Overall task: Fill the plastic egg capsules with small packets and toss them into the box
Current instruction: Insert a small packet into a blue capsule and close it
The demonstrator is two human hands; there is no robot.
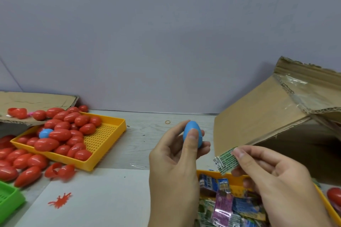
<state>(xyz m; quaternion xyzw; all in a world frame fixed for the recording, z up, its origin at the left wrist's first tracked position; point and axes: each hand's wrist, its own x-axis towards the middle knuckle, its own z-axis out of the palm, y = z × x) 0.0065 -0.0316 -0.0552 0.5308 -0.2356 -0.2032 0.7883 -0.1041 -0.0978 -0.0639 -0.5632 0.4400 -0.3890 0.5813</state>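
- Two bare hands in view, left hand (175, 155) and right hand (273, 177), each cut off by the lower edge of the frame at wrist or forearm.
- No gloves, rings, watch or bracelet on either.
- No sleeve or cuff reaching wrist or forearm.
- Fingernails short, plain, unpainted, seen on the left thumb and the right fingertips (239, 153).

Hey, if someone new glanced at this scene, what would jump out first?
Probably the blue egg held up at centre in the left hand, and the green packet pinched by the right hand beside it. Next, the heap of red eggs spilling over the yellow tray at left.
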